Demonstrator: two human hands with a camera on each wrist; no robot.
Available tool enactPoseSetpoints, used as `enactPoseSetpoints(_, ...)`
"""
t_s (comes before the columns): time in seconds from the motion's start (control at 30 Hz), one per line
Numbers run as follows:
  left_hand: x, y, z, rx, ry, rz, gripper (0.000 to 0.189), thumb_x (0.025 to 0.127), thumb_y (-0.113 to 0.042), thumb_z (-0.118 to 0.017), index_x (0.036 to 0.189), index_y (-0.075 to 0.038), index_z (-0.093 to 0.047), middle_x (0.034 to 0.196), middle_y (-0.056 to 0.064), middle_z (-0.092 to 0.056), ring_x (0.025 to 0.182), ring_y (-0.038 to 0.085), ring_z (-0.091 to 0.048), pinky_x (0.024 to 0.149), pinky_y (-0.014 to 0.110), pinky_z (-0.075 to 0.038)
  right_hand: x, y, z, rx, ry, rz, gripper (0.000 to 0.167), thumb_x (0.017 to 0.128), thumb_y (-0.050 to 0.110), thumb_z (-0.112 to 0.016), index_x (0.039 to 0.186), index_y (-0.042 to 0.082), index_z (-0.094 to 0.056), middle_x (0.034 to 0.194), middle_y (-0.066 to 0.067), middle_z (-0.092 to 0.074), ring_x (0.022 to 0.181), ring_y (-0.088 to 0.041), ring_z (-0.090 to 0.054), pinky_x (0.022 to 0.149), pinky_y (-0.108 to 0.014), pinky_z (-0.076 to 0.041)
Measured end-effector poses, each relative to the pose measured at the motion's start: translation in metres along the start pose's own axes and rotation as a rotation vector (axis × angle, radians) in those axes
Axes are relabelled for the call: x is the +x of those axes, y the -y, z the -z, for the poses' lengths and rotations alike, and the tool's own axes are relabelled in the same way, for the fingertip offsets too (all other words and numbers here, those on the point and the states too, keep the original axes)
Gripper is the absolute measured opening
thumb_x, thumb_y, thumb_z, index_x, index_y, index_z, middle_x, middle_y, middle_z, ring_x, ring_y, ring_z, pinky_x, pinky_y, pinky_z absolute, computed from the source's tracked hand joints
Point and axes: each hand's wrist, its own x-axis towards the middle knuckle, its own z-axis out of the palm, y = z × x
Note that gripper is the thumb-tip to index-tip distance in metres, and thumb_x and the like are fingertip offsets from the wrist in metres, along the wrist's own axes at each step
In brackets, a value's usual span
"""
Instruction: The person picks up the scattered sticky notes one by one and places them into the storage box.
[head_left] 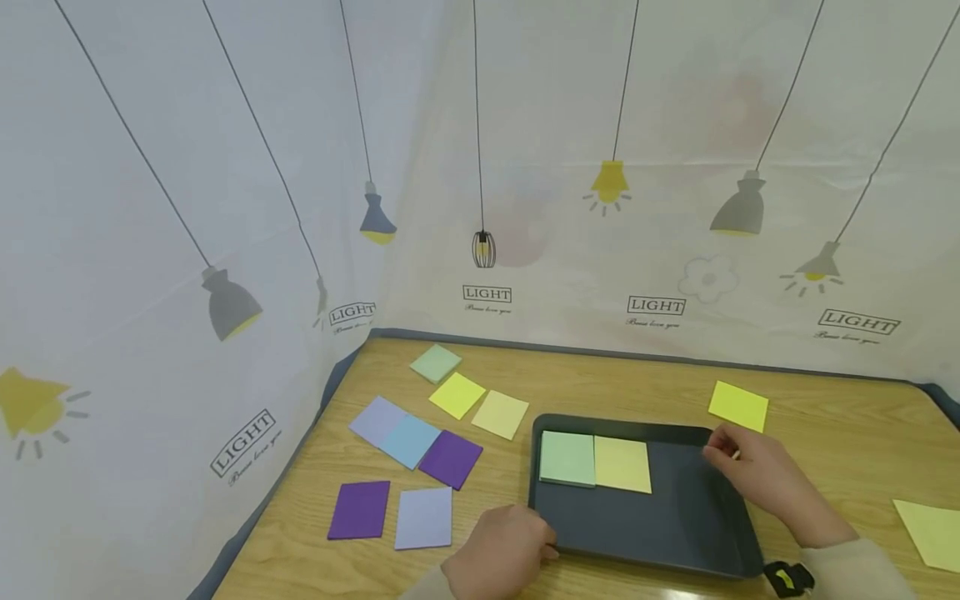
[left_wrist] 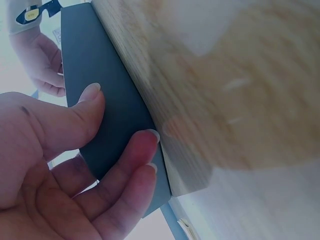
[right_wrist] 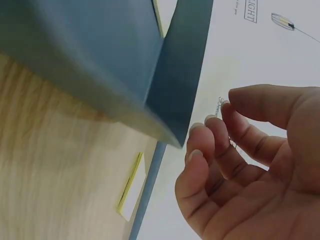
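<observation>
"Across the upper part of the head view, you have a white wall cloth printed with hanging lamps; below it spreads your wooden table"

"And the tray?"

"Your dark tray is on the table, right of centre at the bottom of the frame"

"How are my hands?"

"Your left hand grips the tray's lower left corner, thumb against the outer wall, fingers curled about it. Your right hand is by the upper right corner, fingers loosely bent and slightly apart from the thumb, holding nothing; whether it touches the rim, I cannot tell"

"And the coloured squares?"

"In the tray's upper left, you have a pale green stack beside a pale yellow square. Left of the tray, your lavender square, light blue square and purple square form a row, with three squares above and two below. One bright yellow square sits just above your right hand; another, paler square is at the right edge"

"Anything smaller?"

"Your black strap, near the lower right, beside your right wrist"
</observation>
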Motion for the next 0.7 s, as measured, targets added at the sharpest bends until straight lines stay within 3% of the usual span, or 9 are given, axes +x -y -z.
enactPoseSetpoints(0.37,0.0,0.0,0.0,-0.009,0.013,0.0,0.013,0.092,-0.028,-0.075,0.079,-0.028,-0.078,0.068,-0.017,-0.067,0.066,-0.003,-0.059,0.053,0.016,-0.043,-0.004,-0.022,0.005,-0.038,0.0,-0.018,0.012,0.1,0.016,-0.061,0.099,0.004,-0.065,0.092,-0.004,-0.065,0.078,-0.016,-0.055,0.065,-0.033,-0.044)
enactPoseSetpoints(0.53,0.0,0.001,0.001,-0.016,0.01,-0.005,0.014,0.092,-0.028,-0.075,0.078,-0.027,-0.078,0.068,-0.017,-0.067,0.067,-0.004,-0.059,0.054,0.016,-0.044,-0.004,-0.035,0.008,-0.043,-0.007,-0.036,0.017,0.099,0.015,-0.06,0.101,-0.001,-0.065,0.097,-0.014,-0.068,0.087,-0.028,-0.063,0.067,-0.038,-0.048)
enactPoseSetpoints(0.7,0.0,0.001,0.001,-0.025,0.019,-0.002,0.014,0.092,-0.028,-0.074,0.078,-0.027,-0.078,0.068,-0.017,-0.067,0.067,-0.004,-0.059,0.055,0.016,-0.044,-0.005,-0.046,0.007,-0.069,-0.006,-0.056,0.025,0.1,0.017,-0.06,0.105,-0.008,-0.063,0.098,-0.023,-0.066,0.092,-0.038,-0.062,0.071,-0.047,-0.051)
